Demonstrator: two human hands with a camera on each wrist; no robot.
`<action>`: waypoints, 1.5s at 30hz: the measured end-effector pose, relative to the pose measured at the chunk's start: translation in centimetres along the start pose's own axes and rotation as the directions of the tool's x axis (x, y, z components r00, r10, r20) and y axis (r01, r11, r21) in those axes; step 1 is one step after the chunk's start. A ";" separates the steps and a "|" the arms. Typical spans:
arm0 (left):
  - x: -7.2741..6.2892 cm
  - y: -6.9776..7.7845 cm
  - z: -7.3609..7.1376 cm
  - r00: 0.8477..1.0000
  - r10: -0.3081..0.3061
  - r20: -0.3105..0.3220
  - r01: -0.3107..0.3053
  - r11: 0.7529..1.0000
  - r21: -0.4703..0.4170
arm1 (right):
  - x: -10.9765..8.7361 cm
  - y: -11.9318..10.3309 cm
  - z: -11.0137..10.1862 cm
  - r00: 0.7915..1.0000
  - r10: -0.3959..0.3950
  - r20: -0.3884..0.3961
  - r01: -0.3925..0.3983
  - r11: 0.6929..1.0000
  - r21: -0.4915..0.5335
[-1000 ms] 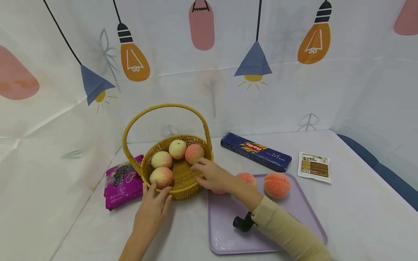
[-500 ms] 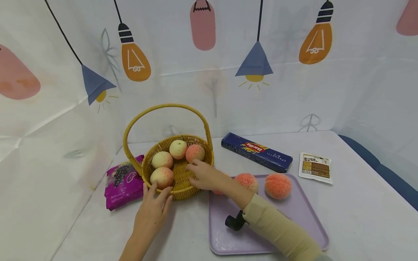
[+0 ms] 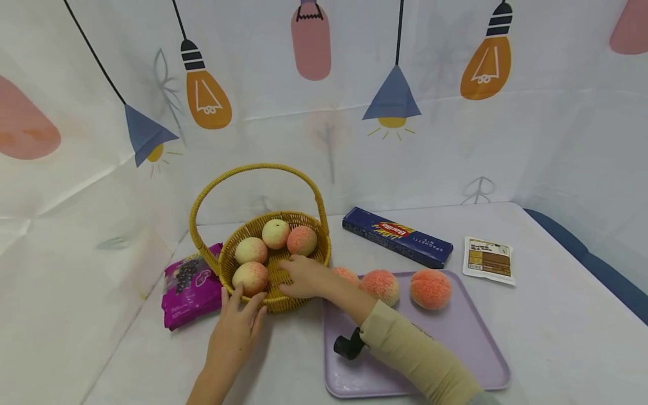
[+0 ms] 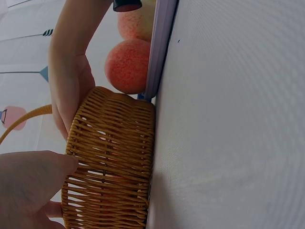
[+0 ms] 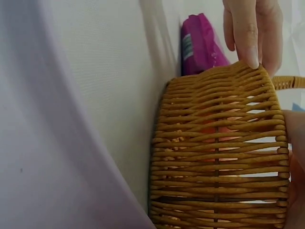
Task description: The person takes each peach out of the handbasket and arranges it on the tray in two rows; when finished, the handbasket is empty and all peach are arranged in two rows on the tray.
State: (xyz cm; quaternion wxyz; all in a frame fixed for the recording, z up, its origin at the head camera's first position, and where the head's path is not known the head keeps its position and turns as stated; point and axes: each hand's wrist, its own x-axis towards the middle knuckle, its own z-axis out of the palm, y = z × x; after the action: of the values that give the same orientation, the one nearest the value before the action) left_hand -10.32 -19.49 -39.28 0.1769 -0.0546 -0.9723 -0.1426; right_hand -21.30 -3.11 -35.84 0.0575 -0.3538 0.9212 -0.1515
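Observation:
A yellow wicker basket (image 3: pixel 285 304) with a tall arched handle stands left of centre, holding several pale, pink-flushed peaches (image 3: pixel 251 250). My left hand (image 3: pixel 235 333) grips its front rim, thumb outside against the weave and fingers over the edge beside the nearest peach. From the right, my right hand (image 3: pixel 307 277) reaches over the rim into the basket. Its thumb and fingers are apart above the woven floor, and no peach shows between them; the space under the palm is hidden. In the right wrist view, the left thumb presses the basket rim (image 5: pixel 267 76).
Right of the basket lies a lilac tray (image 3: pixel 471 360) bearing three redder peaches (image 3: pixel 431 289); the right forearm crosses it. A dark blue spaghetti box (image 3: pixel 397 236) and a small white-brown packet (image 3: pixel 488 260) lie behind. A purple grape-print bag (image 3: pixel 189 292) lies left of the basket.
My right hand has moved left, further into the basket and away from the reddish peach at its right side. My left hand has stayed on the rim.

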 end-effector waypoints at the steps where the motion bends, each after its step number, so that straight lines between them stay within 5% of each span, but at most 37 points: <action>1: 0.0 0.0 0.0 1.000 0.004 -0.002 -0.004 1.000 -0.001 | 0.1 0.0 0.1 1.000 0.006 0.013 -0.006 1.000 0.000; 10: -0.4 0.1 0.3 1.000 -0.009 0.009 0.009 1.000 -0.010 | 1.3 -0.6 1.0 0.999 0.024 0.048 -0.030 0.991 0.131; 20: -0.7 0.2 0.3 1.000 -0.011 0.009 0.011 1.000 -0.005 | 2.6 -1.3 2.2 0.994 0.058 0.088 -0.083 0.944 0.320; 38: -0.2 0.0 0.1 1.000 0.005 -0.004 -0.005 1.000 0.005 | 4.3 -2.0 2.4 0.985 0.104 0.138 -0.166 0.799 0.578; 41: -0.1 0.0 0.1 1.000 0.007 -0.015 -0.007 1.000 0.005 | 4.6 -2.2 2.5 0.988 0.083 0.129 -0.143 0.800 0.582; 45: -0.1 -0.2 0.2 0.999 0.017 -0.034 -0.017 1.000 0.008 | 5.1 -2.6 2.7 0.994 0.058 0.095 -0.100 0.849 0.518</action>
State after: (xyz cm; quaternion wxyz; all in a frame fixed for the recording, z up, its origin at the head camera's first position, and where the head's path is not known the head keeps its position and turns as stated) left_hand -10.33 -19.57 -39.55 0.1948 -0.0598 -0.9692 -0.1380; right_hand -22.86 -9.04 -37.51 0.1926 -0.2923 0.8563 -0.3797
